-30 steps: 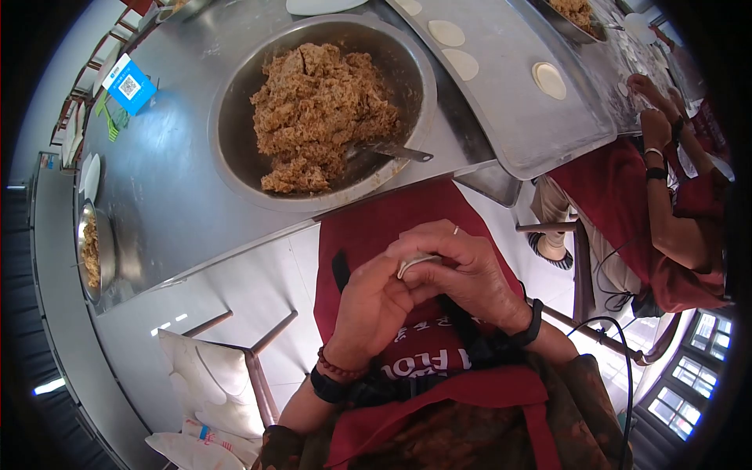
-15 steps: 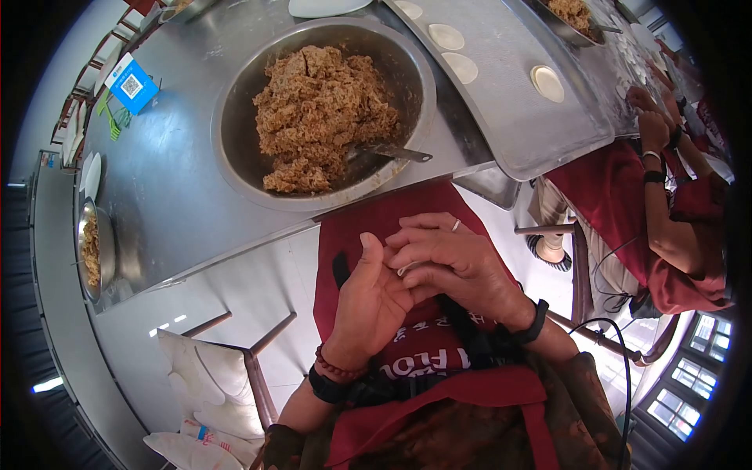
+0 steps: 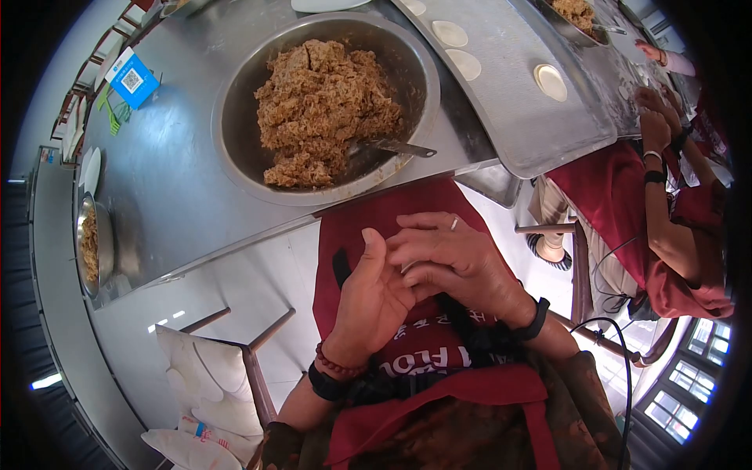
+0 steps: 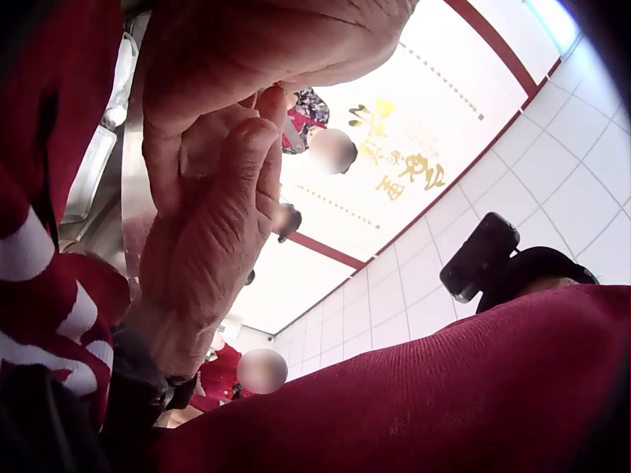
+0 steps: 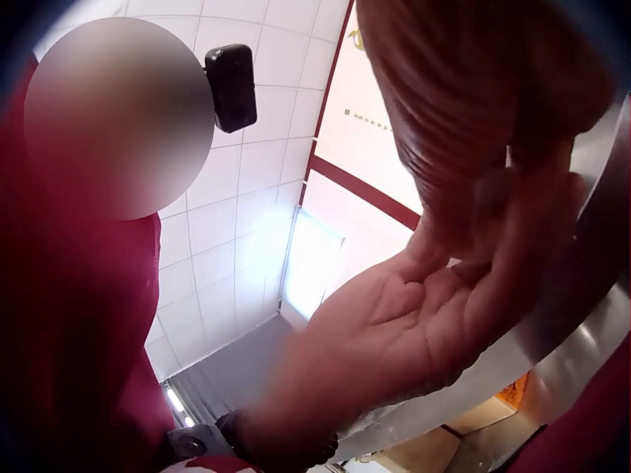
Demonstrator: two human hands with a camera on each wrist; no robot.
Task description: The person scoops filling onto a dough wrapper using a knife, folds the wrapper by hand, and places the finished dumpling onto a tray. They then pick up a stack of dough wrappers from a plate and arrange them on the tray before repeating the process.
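Observation:
Over the apron my right hand (image 3: pixel 460 262) pinches a pale dough wrapper (image 4: pixel 209 138) between thumb and fingers. Only a thin sliver of the wrapper's edge peeks out in the head view; the rest lies hidden behind the fingers. My left hand (image 3: pixel 370 294) meets it from the other side, palm turned inward and thumb raised straight. Its fingers run behind the right hand, out of sight. In the right wrist view the left palm (image 5: pixel 385 330) shows flat beneath the right hand's fingertips.
Ahead on the steel table (image 3: pixel 168 172) stands a big metal bowl (image 3: pixel 235 168) of brown filling with a metal-handled utensil (image 3: pixel 403 147). Right of it, a tray (image 3: pixel 517 102) carries several dough rounds (image 3: pixel 551 82). A chair (image 3: pixel 207 368) stands lower left. Another person's arms (image 3: pixel 666 204) work at the right.
My left thumb has lifted off the wrapper and now stands upright. The right fingers have closed over the wrapper, so less of it shows.

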